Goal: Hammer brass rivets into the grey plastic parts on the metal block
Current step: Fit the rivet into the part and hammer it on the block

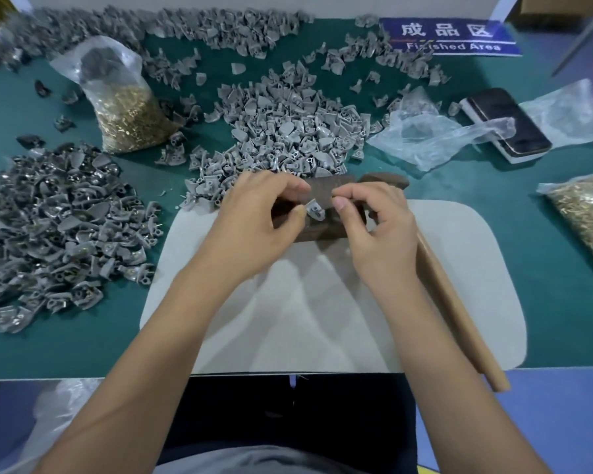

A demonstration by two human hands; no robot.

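Your bench is a green mat (pixel 493 186) with a pale grey pad (pixel 322 319) laid on it at the near edge; a white wall panel runs along the far side, and a blue sign (pixel 451 37) reading "Finished Area" lies at the far right; blue floor shows below the bench edge.

The dark metal block (pixel 326 195) sits at the far end of the pad; one grey plastic part (pixel 315 209) rests on it, between your hands. Your left hand (pixel 254 217) has fingers curled, thumb and forefinger tips at the part's left edge, pinching or steadying it; your right hand (pixel 377 220) is curled likewise, thumb and forefinger pressed together just right of the part; whether a rivet sits between them, cannot tell. The hammer (pixel 459 302) lies under your right wrist, wooden handle running toward the near edge, head beside the block.

Containers: an open clear bag (pixel 124 107) at far left holds brass rivets; a second bag of rivets (pixel 586 213) lies at the right edge; a crumpled clear bag (pixel 425 138) lies right of centre, draped partly over a phone (pixel 507 121). Loose stock: a central heap of grey parts (pixel 281 131) just beyond the block; a darker heap (pixel 55 227) at left, metal glinting among the pieces; more parts strewn along the far edge.
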